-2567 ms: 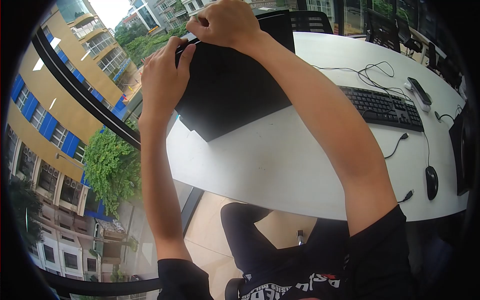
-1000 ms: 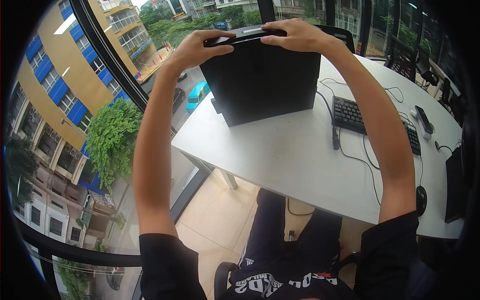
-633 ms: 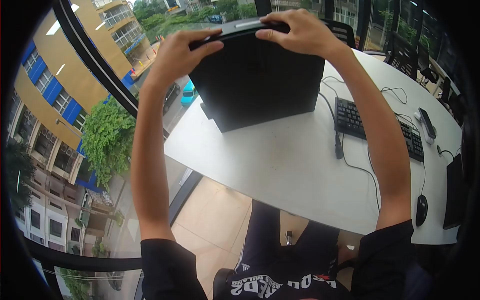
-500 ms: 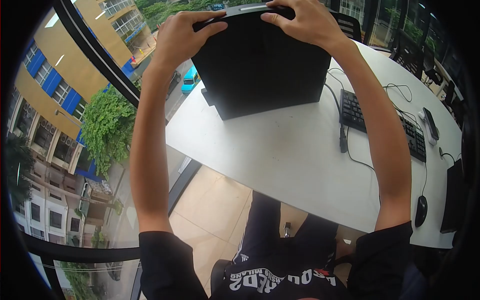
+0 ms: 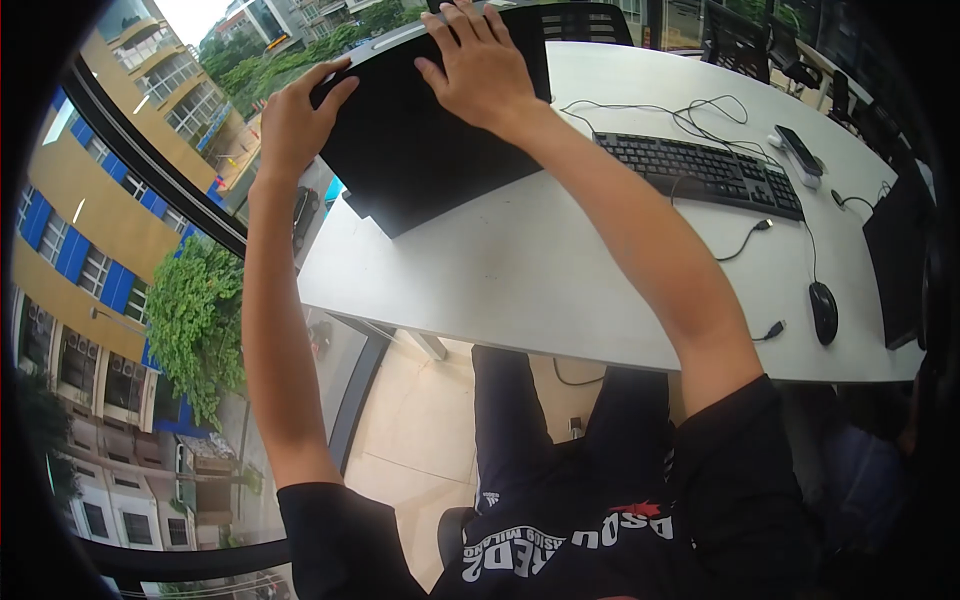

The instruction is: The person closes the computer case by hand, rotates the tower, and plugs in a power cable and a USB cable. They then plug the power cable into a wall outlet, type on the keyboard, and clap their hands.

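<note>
On your left you have a big dark-framed window (image 5: pixel 165 165); through it, a yellow building (image 5: pixel 95 215) with blue panels, a leafy tree (image 5: pixel 200 330), street (image 5: pixel 232 515) below. Pale floor tiles (image 5: pixel 415 430) under you. White tabletop (image 5: pixel 480 290) in front of you, curved far edge, a leg (image 5: pixel 431 344) showing underneath. Black chair (image 5: pixel 590 22) beyond it, more mesh chairs (image 5: pixel 735 48) upper right by dark-framed glass. Daylight outside; white light streaks on the left pane.

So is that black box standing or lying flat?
Standing: the black box meets the table along its bottom edge, broad side facing us.
</note>
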`<action>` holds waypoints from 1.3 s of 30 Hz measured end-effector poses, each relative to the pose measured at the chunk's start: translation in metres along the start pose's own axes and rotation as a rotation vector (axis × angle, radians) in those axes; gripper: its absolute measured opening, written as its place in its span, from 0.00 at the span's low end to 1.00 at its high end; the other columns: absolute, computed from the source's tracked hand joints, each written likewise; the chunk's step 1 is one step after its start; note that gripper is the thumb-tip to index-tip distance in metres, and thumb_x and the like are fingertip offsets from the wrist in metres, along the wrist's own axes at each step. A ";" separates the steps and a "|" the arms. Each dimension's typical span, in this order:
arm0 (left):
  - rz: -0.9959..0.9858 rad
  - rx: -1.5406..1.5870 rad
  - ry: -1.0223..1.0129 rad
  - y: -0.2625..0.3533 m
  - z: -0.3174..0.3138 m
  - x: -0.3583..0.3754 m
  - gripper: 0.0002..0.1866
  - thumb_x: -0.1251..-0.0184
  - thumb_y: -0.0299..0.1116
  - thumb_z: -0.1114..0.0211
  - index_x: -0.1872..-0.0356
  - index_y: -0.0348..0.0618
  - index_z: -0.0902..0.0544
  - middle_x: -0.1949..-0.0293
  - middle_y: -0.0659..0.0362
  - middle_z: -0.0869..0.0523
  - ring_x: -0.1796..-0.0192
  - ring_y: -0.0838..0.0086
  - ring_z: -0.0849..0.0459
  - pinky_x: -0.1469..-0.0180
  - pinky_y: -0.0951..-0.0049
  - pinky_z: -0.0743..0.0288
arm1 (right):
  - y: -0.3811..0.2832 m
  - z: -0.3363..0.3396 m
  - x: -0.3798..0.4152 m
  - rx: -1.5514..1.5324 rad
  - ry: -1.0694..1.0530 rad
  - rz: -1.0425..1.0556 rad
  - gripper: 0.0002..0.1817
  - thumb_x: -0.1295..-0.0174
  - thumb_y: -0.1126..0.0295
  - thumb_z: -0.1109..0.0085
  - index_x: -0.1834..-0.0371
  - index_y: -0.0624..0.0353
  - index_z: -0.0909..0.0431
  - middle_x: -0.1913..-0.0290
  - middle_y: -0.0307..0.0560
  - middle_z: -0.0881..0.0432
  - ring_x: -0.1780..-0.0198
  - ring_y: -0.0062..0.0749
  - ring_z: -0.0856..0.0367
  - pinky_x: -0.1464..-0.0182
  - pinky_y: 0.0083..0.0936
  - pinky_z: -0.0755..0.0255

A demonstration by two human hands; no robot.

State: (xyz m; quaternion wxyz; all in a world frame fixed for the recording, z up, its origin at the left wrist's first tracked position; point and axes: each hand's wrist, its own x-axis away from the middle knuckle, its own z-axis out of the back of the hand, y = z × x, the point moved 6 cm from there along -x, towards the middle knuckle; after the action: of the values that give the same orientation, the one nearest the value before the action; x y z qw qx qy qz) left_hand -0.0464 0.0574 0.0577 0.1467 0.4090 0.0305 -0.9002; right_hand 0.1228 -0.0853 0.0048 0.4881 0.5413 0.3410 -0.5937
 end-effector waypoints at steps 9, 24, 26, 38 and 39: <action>0.007 -0.091 0.016 -0.002 -0.005 -0.003 0.23 0.25 0.57 0.33 0.37 0.60 0.11 0.55 0.46 0.06 0.48 0.48 0.08 0.43 0.54 0.17 | -0.018 0.000 0.125 -0.188 -0.224 -0.461 0.44 0.22 0.55 0.46 0.14 0.74 0.50 0.12 0.70 0.54 0.11 0.60 0.54 0.15 0.58 0.52; 0.609 0.933 -0.073 -0.103 -0.117 0.144 0.53 0.45 0.51 0.13 0.23 0.33 0.29 0.27 0.46 0.21 0.24 0.59 0.24 0.21 0.62 0.36 | -0.020 -0.015 0.191 -0.445 -0.335 -0.873 0.46 0.21 0.57 0.47 0.13 0.75 0.58 0.11 0.75 0.65 0.10 0.67 0.62 0.12 0.48 0.55; 0.623 1.063 -0.198 -0.082 -0.111 0.128 0.51 0.46 0.47 0.12 0.24 0.34 0.27 0.32 0.49 0.17 0.29 0.63 0.19 0.24 0.65 0.32 | -0.020 -0.012 0.188 -0.437 -0.343 -0.876 0.46 0.21 0.57 0.46 0.13 0.74 0.58 0.11 0.75 0.64 0.10 0.65 0.61 0.12 0.46 0.56; 0.414 1.142 -0.066 -0.099 -0.139 0.122 0.55 0.58 0.42 0.08 0.28 0.31 0.27 0.38 0.47 0.15 0.32 0.59 0.18 0.23 0.60 0.31 | 0.044 -0.021 0.145 -0.563 -0.111 -1.144 0.51 0.21 0.40 0.46 0.15 0.76 0.49 0.15 0.73 0.42 0.13 0.57 0.45 0.14 0.39 0.54; 0.411 1.151 -0.064 -0.098 -0.139 0.122 0.54 0.58 0.42 0.08 0.28 0.30 0.27 0.38 0.47 0.15 0.32 0.60 0.18 0.24 0.60 0.30 | 0.045 -0.023 0.139 -0.564 -0.123 -1.149 0.51 0.21 0.39 0.46 0.15 0.76 0.48 0.16 0.73 0.40 0.14 0.57 0.44 0.14 0.39 0.53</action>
State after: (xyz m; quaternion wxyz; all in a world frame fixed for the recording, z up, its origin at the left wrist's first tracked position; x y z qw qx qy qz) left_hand -0.0498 0.1462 -0.1323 0.0734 0.3928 -0.5448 -0.7373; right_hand 0.1817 -0.1065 -0.1290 0.2346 0.0883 0.6911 -0.6779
